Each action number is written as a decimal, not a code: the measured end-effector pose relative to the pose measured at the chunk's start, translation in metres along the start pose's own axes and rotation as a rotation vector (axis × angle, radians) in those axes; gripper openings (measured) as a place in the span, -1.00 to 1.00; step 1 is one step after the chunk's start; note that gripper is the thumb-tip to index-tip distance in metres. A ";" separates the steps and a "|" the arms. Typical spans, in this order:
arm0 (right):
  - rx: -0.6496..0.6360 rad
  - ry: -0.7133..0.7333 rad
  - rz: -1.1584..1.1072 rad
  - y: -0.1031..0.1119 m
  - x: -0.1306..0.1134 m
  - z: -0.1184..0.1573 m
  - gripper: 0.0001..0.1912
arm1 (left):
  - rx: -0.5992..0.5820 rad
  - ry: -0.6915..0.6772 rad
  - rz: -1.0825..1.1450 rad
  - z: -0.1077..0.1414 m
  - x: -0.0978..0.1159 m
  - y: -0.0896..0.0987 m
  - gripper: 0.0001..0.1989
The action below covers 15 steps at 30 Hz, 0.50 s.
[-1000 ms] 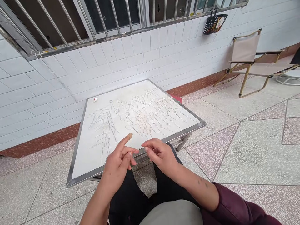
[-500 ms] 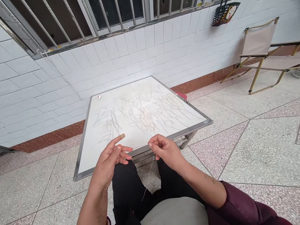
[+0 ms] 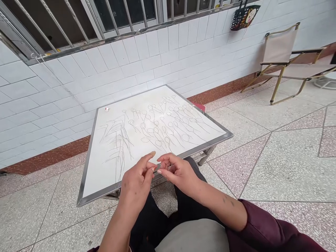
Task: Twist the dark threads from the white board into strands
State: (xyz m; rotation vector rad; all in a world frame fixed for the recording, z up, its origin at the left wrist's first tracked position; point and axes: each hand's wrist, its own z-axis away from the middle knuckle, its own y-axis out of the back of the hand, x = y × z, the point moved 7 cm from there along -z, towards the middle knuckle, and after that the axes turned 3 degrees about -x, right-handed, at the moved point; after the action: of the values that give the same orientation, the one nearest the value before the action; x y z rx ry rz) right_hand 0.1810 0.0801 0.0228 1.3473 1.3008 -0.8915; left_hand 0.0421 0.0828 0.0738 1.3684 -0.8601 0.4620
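Over the near edge of the white table (image 3: 136, 101), my left hand (image 3: 139, 176) and my right hand (image 3: 180, 173) meet at the fingertips. My left thumb and a finger are pinched together, but what lies between them is too small to make out. The right hand's fingers are curled around a thin strand that barely shows. Many thin looped wires or threads (image 3: 185, 137) are spread over the middle and right of the tabletop. Longer straight and bent strands (image 3: 119, 143) lie in a bunch at the left.
A small white and red object (image 3: 107, 109) sits at the table's far left corner. White tiled wall and barred windows rise behind. A folding chair (image 3: 279, 45) stands at the right, and a black basket (image 3: 244, 17) hangs on the wall. My legs are below the table's edge.
My hands, apart before, have come together at the fingertips. The left hand's spread fingers have closed into a pinch. The long strand hanging from my right hand no longer shows. The view has shifted slightly.
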 end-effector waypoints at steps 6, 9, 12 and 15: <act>-0.011 0.057 0.020 0.000 -0.001 0.000 -0.81 | 0.055 0.013 0.075 0.001 -0.003 0.006 -0.60; 0.004 0.138 0.084 0.002 -0.006 0.000 -0.80 | 0.033 0.000 0.053 0.002 -0.002 0.003 -0.58; 0.035 0.193 0.188 0.004 -0.011 0.000 -0.88 | 0.019 -0.017 0.034 0.002 0.001 0.000 -0.60; 0.069 0.181 0.286 0.005 -0.010 0.001 -0.90 | 0.023 -0.010 0.004 0.003 0.002 -0.002 -0.62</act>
State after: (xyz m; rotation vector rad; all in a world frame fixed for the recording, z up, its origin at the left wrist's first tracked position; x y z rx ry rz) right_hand 0.1845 0.0777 0.0332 1.6512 1.1814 -0.6328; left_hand 0.0446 0.0795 0.0737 1.3915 -0.8684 0.4693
